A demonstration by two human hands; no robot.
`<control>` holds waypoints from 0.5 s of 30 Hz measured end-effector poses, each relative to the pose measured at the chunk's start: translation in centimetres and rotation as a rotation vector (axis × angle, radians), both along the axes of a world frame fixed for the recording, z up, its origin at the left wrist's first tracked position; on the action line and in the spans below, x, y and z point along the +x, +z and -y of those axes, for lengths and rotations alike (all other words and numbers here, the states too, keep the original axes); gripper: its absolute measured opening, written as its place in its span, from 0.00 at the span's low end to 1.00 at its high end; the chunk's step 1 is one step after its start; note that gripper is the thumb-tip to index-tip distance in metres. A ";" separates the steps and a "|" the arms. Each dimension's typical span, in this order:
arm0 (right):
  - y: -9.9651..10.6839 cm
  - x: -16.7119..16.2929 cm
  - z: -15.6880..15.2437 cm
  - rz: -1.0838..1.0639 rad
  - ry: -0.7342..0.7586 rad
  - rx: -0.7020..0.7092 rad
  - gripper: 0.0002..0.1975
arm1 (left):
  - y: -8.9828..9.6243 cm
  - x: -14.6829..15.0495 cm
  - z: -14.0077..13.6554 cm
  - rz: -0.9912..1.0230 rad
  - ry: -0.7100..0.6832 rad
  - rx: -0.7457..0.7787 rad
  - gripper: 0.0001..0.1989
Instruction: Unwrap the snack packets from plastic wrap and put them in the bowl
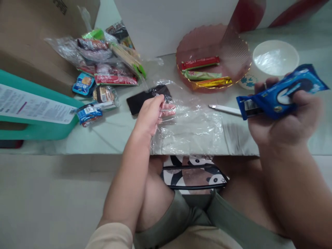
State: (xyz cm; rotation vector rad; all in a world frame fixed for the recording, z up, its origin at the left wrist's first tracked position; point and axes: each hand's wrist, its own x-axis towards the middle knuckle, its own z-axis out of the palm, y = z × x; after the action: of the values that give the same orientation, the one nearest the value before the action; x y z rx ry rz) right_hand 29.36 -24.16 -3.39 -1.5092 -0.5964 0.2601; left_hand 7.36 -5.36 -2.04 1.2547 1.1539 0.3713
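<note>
My right hand [287,126] is closed around a blue cookie packet [276,95], raised above the right part of the table. Its thumb presses on the front, and the packet's crimped ends stick out on both sides. My left hand [155,112] pinches a clear plastic bag [189,133] that lies crumpled along the table's near edge. Just behind that hand is a black phone [140,102], partly covered by the film. A white-handled knife or cutter [225,109] lies between the bag and my right hand.
A pink scalloped bowl [204,38] holds several wrapped snack bars. Beside it stands a whitish bowl [276,57]. Bagged snacks [103,62] are heaped at the back left, near a cardboard box [38,38] and a teal plastic container [62,128].
</note>
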 end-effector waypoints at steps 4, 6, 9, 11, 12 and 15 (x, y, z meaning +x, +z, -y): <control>1.5 2.3 -4.0 0.151 0.055 0.205 0.15 | 0.6 0.0 0.3 0.045 0.003 -0.055 0.16; 2.7 3.6 -6.7 0.318 0.140 0.286 0.16 | 1.0 -0.1 0.4 0.119 -0.045 -0.081 0.18; 4.7 4.1 -8.8 0.699 0.229 0.005 0.28 | 1.4 -0.2 0.4 0.226 -0.164 -0.129 0.20; 5.1 3.0 -8.0 0.723 0.214 -0.062 0.20 | 1.5 -0.5 0.3 0.289 -0.214 -0.163 0.21; 4.9 2.2 -7.1 0.686 0.208 -0.029 0.17 | 1.6 -0.6 0.1 0.322 -0.227 -0.178 0.21; 2.3 -0.6 -3.4 0.546 0.155 0.050 0.13 | 1.6 -1.0 -0.3 0.405 -0.235 -0.216 0.22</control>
State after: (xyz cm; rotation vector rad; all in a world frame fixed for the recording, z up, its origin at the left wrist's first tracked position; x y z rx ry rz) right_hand 28.81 -20.81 -1.11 -1.4884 -1.1472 -0.0574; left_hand 6.32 -5.05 -0.44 1.0513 0.6743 0.2978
